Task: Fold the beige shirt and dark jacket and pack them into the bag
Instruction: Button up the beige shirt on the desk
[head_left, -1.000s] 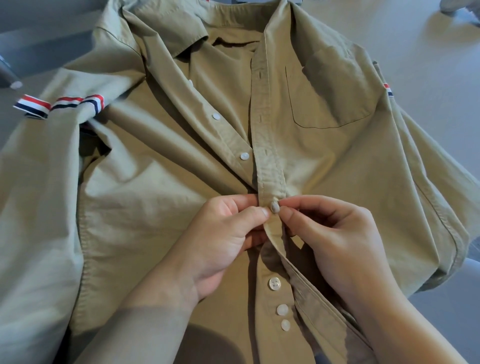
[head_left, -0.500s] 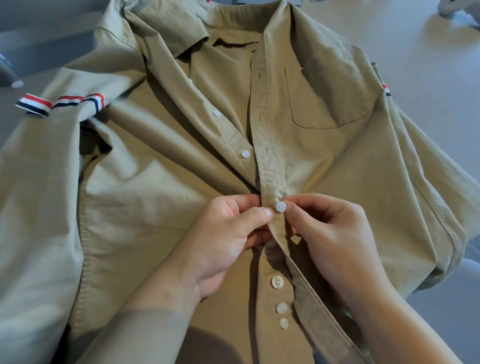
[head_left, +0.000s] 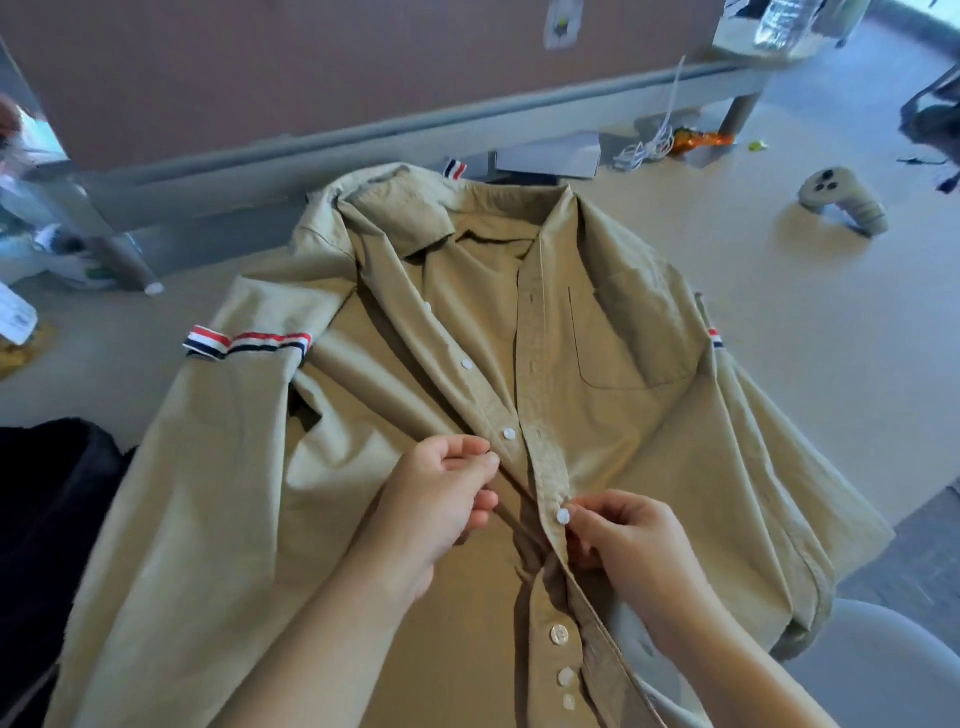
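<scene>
Two pinches hold the beige shirt (head_left: 649, 467), which we see spread front-up on a pale surface (head_left: 789, 332): left grip (head_left: 441, 499) on the button-side edge; right grip (head_left: 628, 540) at a fastened button (head_left: 562, 516); dark jacket (head_left: 47, 519) lies left.

A beige button-front cotton shirt (head_left: 649, 467) lies spread front-up on a pale flat tabletop (head_left: 831, 322), collar at the far side. The left hand (head_left: 441, 499) and right hand (head_left: 623, 540) pinch its centre placket from either side. A black fabric jacket (head_left: 47, 519) lies near left, beside one sleeve. A flat white cardboard box (head_left: 550, 156) sits behind the collar, and a grey plastic handheld controller (head_left: 841, 202) far right.
</scene>
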